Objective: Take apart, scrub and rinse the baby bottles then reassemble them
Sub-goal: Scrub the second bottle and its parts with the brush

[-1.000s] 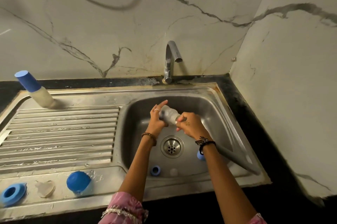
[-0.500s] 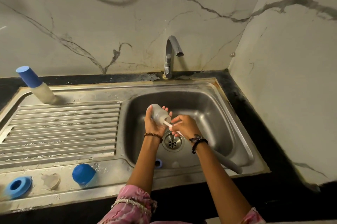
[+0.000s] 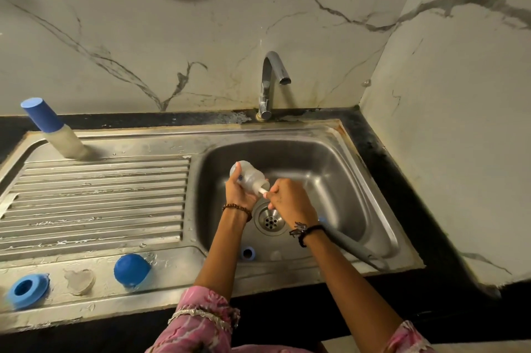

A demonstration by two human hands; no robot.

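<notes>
Over the sink basin (image 3: 339,168), my left hand (image 3: 240,194) grips a clear baby bottle body (image 3: 248,176), tilted with its base up and to the left. My right hand (image 3: 288,201) holds a white brush handle (image 3: 263,191) whose head is inside the bottle's mouth. A blue ring (image 3: 248,252) and a clear teat (image 3: 275,255) lie on the basin floor near the front. On the drainboard front edge sit a blue collar (image 3: 27,289), a clear teat (image 3: 80,280) and a blue cap (image 3: 130,270). A second bottle (image 3: 54,130) with a blue cap stands at the back left.
The tap (image 3: 271,82) stands behind the basin, its spout dry. A grey hose (image 3: 353,249) lies across the basin's right front corner. The drain (image 3: 270,220) sits under my hands. The ribbed drainboard (image 3: 94,203) fills the left side. Marble walls close the back and right.
My left hand turned the bottle so its base points up and left. My right hand drew back toward me, and the white brush handle now shows at the bottle's mouth.
</notes>
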